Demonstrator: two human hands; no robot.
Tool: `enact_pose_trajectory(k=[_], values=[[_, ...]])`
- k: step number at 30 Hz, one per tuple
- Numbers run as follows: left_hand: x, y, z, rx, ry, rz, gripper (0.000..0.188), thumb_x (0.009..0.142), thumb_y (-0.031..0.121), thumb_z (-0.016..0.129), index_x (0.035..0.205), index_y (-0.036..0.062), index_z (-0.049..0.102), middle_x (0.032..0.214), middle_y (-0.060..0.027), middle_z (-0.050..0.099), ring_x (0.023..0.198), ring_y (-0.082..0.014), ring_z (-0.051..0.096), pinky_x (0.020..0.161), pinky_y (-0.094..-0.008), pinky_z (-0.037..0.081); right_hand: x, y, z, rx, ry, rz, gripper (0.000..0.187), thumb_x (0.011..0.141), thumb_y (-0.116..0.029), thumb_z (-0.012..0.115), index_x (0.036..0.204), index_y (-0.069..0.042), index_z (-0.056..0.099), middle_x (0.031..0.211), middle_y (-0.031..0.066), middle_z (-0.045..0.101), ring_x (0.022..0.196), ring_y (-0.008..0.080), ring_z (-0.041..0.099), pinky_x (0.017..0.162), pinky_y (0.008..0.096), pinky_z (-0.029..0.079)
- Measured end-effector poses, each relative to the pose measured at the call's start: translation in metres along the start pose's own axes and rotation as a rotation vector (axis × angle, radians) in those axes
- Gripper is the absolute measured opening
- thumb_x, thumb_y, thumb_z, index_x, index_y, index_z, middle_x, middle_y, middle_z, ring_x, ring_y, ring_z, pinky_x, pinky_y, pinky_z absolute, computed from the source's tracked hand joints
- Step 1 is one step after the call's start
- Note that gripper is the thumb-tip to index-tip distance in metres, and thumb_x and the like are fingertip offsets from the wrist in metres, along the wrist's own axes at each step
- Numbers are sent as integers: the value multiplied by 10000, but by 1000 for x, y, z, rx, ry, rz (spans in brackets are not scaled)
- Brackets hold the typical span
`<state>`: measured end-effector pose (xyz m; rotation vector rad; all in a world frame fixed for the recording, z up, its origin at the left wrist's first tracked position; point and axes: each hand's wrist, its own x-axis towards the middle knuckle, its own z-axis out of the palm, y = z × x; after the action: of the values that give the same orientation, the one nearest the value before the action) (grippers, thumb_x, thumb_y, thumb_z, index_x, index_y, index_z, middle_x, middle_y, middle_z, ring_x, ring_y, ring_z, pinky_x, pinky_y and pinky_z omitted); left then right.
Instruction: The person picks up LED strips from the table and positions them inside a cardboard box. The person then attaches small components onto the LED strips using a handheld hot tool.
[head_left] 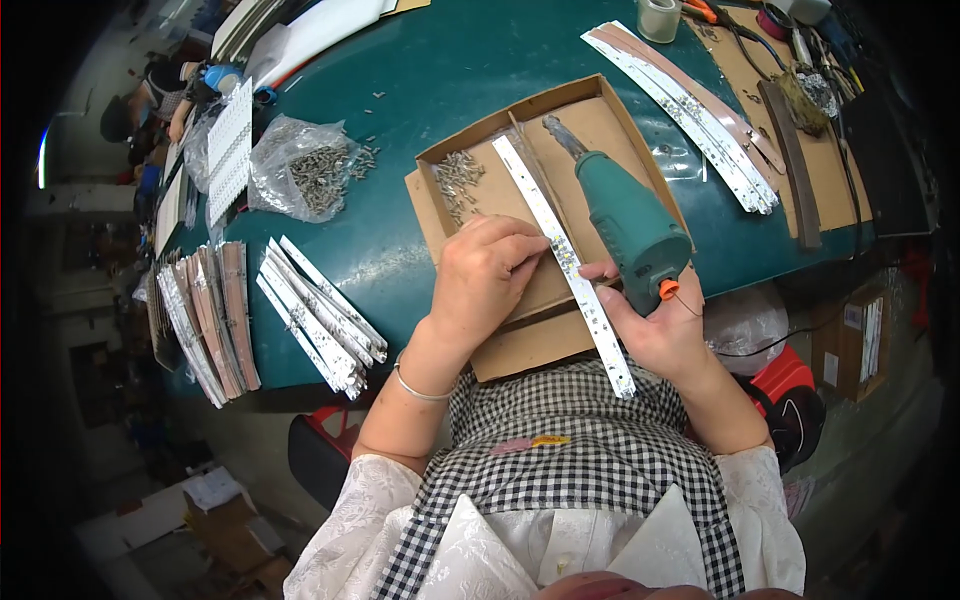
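My left hand [480, 275] is closed in a pinch at the edge of a narrow white metal strip [529, 187] with small parts along its middle; any piece between the fingertips is too small to make out. The strip lies slantwise over an open cardboard tray [620, 110], its near end past the front edge by my apron. My right hand [660, 330] closes around the rear underside of a green power drill [632, 220], whose handle is mostly hidden. Its thumb and one finger reach the strip's right side. The drill's metal tip points away, over the tray.
Small metal pins [460, 183] lie in the tray's far left corner. A clear plastic bag [300, 170] of similar pieces is on the green table [420, 75]. Strip bundles lie left [318, 320] and far right [700, 130]. Hand tools [735, 30] and a cup [658, 20] stand beyond.
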<state>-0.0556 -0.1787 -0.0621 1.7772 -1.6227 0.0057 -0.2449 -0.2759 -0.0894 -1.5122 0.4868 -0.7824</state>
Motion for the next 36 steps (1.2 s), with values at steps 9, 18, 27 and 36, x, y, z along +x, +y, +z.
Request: enact_pose_trajectory(k=[9, 18, 27, 36], values=[[-1, 1, -1, -17, -57, 6, 196, 666, -58, 771, 835, 37, 739, 833, -71, 720, 750, -233, 690, 645, -314, 549, -2, 3, 0, -29, -3, 0, 363, 792, 30, 688, 1131, 11, 561, 976, 132, 668, 880, 248, 681, 785, 324, 529], [-4, 0, 1, -114, -31, -153, 183, 699, -51, 756, 866, 22, 744, 826, -79, 725, 755, -237, 712, 663, -305, 562, -1, -3, -3, -26, -84, 70, 274, 858, 137, 610, 1106, 45, 541, 1004, 122, 659, 1011, 228, 680, 900, 351, 553], [-3, 0, 3, -69, -42, -64, 165, 709, -14, 775, 863, 36, 743, 833, -87, 716, 734, -252, 698, 648, -328, 554, -4, -1, -4, 75, -102, -11, 350, 843, 166, 602, 1158, 38, 524, 990, 89, 600, 1011, 244, 681, 895, 357, 553], [-10, 0, 2, -118, 31, -177, 134, 726, 24, 793, 850, 36, 745, 814, -100, 729, 701, -236, 703, 629, -314, 560, -40, -52, -51, 266, 28, 230, 721, 790, 27, 718, 1411, 93, 358, 1252, 216, 545, 693, 189, 591, 485, 283, 512]])
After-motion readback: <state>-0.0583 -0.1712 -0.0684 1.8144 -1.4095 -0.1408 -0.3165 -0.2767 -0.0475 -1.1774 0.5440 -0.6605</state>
